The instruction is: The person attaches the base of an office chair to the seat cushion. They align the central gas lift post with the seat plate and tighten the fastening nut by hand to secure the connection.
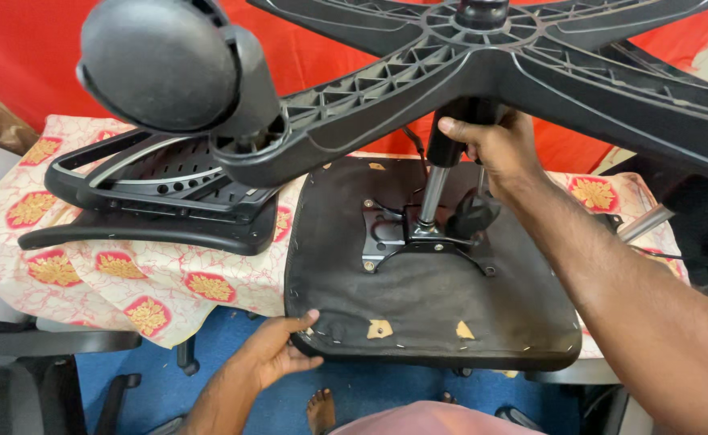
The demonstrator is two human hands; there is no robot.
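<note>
An upturned black chair seat lies on the table with its metal mechanism plate facing up. A gas lift cylinder stands upright in the plate. Above it sits the black star-shaped chair base, with a caster wheel close to the camera. My right hand grips the black upper part of the cylinder just under the base hub. My left hand rests on the front left edge of the seat, thumb on top.
A black chair backrest and armrest frame lies on the table's left side. A patterned cream cloth covers the table. Red fabric hangs behind. Blue floor, my bare foot and other chair parts lie below.
</note>
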